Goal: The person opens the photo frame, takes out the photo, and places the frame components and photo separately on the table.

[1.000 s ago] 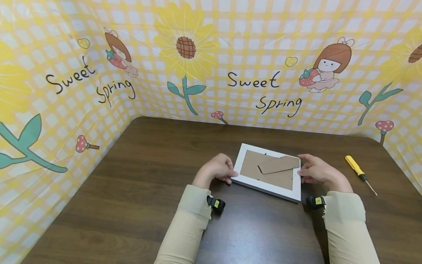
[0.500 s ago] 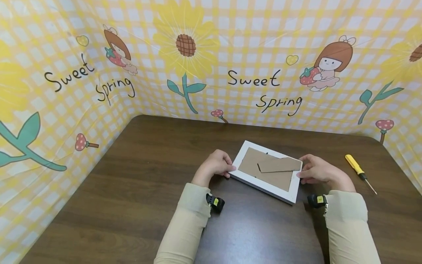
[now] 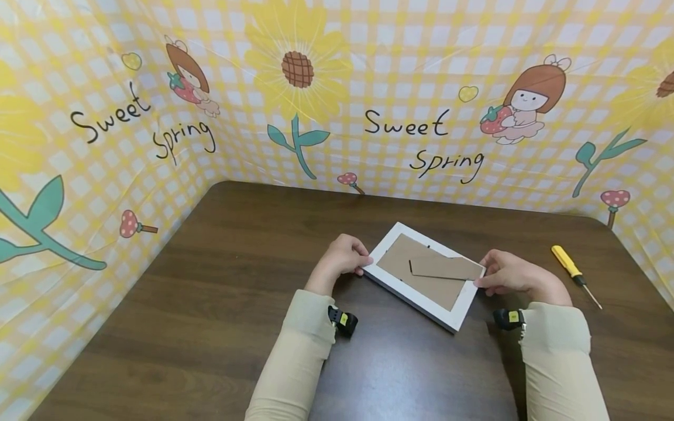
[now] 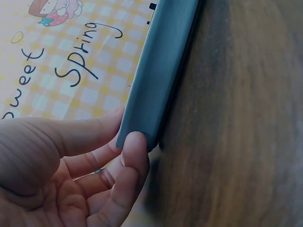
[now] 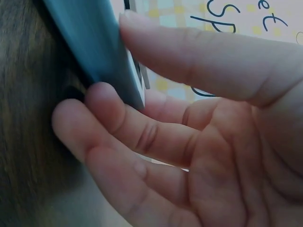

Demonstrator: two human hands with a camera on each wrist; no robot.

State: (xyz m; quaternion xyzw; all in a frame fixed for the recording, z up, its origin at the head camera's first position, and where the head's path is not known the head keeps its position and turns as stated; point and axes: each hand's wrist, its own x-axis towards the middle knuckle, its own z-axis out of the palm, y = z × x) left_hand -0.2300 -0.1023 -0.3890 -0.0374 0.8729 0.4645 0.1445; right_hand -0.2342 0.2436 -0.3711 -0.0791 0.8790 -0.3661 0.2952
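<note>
A white picture frame [image 3: 392,279] lies back side up over the table, turned at an angle, with a brown backing board [image 3: 437,292] and a brown stand flap [image 3: 447,268] on it. My left hand [image 3: 341,260] pinches its left corner, thumb on top and fingers at the side edge. On the opposite corner, my right hand [image 3: 513,273] holds on with thumb above and fingers curled beneath. In the left wrist view the frame's side [image 4: 158,71] runs up from the fingertips. The right wrist view has the fingers close around the frame's corner [image 5: 102,52]. The front face is hidden.
To the right of the right hand lies a screwdriver [image 3: 571,268] with a yellow handle. The dark wooden table [image 3: 210,304] meets a yellow checked cloth [image 3: 400,70] hung along its back and left sides.
The picture frame has turned clockwise, its near right corner swinging toward the person and leftward. The left hand has moved slightly away from the person; both hands keep their hold. The screwdriver stays put.
</note>
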